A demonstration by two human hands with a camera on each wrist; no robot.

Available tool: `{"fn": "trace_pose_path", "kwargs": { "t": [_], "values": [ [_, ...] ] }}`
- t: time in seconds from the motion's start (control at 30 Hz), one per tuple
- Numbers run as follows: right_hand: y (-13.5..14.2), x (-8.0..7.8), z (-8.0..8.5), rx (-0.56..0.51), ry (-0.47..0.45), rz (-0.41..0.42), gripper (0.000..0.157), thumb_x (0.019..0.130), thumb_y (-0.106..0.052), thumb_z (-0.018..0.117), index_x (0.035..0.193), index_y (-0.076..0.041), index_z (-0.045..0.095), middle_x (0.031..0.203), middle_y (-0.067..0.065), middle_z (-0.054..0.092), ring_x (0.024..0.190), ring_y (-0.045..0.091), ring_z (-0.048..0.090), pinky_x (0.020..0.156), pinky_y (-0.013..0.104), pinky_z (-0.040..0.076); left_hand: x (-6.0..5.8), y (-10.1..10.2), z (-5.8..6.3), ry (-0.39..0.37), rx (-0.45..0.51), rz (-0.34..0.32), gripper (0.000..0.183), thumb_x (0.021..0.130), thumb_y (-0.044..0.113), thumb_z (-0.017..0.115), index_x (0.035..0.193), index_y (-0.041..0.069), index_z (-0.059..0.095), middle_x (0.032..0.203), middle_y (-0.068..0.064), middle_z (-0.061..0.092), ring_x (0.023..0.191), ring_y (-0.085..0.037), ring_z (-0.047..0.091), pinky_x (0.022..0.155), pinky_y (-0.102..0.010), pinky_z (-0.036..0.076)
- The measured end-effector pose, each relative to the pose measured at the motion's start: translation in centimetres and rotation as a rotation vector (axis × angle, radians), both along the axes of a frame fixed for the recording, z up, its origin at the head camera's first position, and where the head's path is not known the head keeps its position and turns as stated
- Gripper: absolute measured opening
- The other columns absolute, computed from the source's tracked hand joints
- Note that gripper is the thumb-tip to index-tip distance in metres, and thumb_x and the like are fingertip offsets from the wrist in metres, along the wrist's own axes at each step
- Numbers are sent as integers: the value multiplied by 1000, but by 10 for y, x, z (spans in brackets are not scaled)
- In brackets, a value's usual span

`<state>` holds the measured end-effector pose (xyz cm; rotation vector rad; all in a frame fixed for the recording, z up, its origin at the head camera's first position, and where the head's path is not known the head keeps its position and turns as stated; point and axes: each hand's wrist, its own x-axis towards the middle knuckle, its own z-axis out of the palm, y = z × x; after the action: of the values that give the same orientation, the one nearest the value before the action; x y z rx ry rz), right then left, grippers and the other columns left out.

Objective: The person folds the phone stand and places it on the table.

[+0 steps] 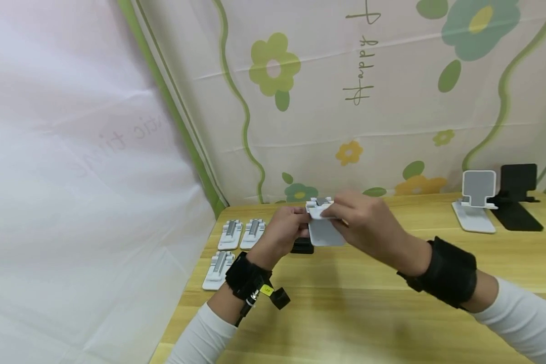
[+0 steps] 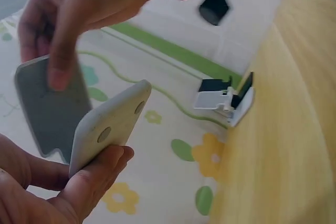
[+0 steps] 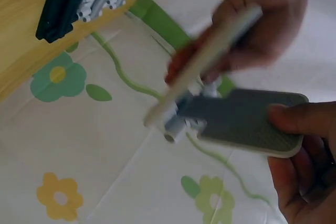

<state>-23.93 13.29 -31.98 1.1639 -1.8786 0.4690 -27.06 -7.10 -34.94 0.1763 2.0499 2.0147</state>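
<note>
A white phone stand [image 1: 326, 233] is held above the table, partly unfolded, between both hands. My left hand [image 1: 282, 228] grips its base [image 2: 113, 121], with round pads showing on the underside in the left wrist view. With thumb and fingers, my right hand [image 1: 370, 227] pinches the grey-faced plate [image 3: 252, 116]. In the right wrist view, base and plate stand at an angle to each other, joined by a hinge [image 3: 178, 124]. Below and behind the left hand lies a folded black stand [image 1: 303, 247], partly hidden by that hand.
Several folded white stands [image 1: 230, 235] lie at the table's left end. At the right, a white stand [image 1: 479, 188] and a black stand [image 1: 518, 181] stand unfolded side by side. A flowered curtain [image 1: 318, 111] hangs behind the wooden table [image 1: 346, 313].
</note>
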Motion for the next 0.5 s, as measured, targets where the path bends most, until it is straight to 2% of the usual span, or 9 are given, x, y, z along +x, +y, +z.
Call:
{"fn": "trace_pose_path", "kwargs": {
  "t": [0.1, 0.2, 0.3, 0.33, 0.4, 0.5],
  "values": [
    [-8, 7, -9, 31, 101, -9, 25, 68, 7, 90, 85, -4, 76, 78, 6, 65, 69, 20, 66, 57, 31, 58, 0, -4, 5, 21, 22, 12, 29, 107, 8, 51, 123, -8, 68, 90, -4, 69, 71, -8, 60, 59, -15, 49],
    [-12, 11, -17, 52, 181, -14, 26, 66, 6, 90, 87, -2, 77, 78, 7, 67, 67, 20, 66, 57, 31, 59, 2, -7, 9, 16, 35, 21, 30, 107, 9, 51, 125, -7, 68, 95, -6, 70, 73, -9, 61, 59, -15, 50],
    [-13, 13, -21, 68, 196, -36, 28, 66, 5, 91, 89, -3, 77, 80, 7, 69, 68, 20, 68, 57, 31, 59, 3, -8, 12, 14, 34, 36, 29, 107, 8, 52, 125, -7, 68, 100, -9, 71, 73, -10, 60, 60, -15, 50],
    [-13, 13, -21, 60, 168, -42, 29, 66, 3, 92, 90, -4, 77, 83, 7, 71, 70, 21, 70, 58, 31, 60, 2, -9, 12, 13, 37, 39, 29, 107, 8, 52, 125, -7, 68, 101, -9, 71, 74, -10, 61, 60, -15, 51],
    [-11, 12, -21, 30, 47, -51, 28, 68, -3, 93, 90, -7, 76, 88, 6, 72, 74, 19, 70, 58, 29, 59, 2, -9, 12, 14, 36, 42, 29, 106, 8, 52, 125, -7, 68, 102, -9, 70, 77, -10, 62, 62, -16, 52],
    [-5, 10, -18, -62, -237, -60, 26, 79, -13, 89, 98, -8, 73, 97, 4, 70, 84, 16, 67, 66, 30, 57, 1, -9, 10, 22, 35, 48, 29, 106, 7, 51, 125, -8, 68, 102, -9, 71, 79, -10, 64, 64, -17, 53]
  ]
}}
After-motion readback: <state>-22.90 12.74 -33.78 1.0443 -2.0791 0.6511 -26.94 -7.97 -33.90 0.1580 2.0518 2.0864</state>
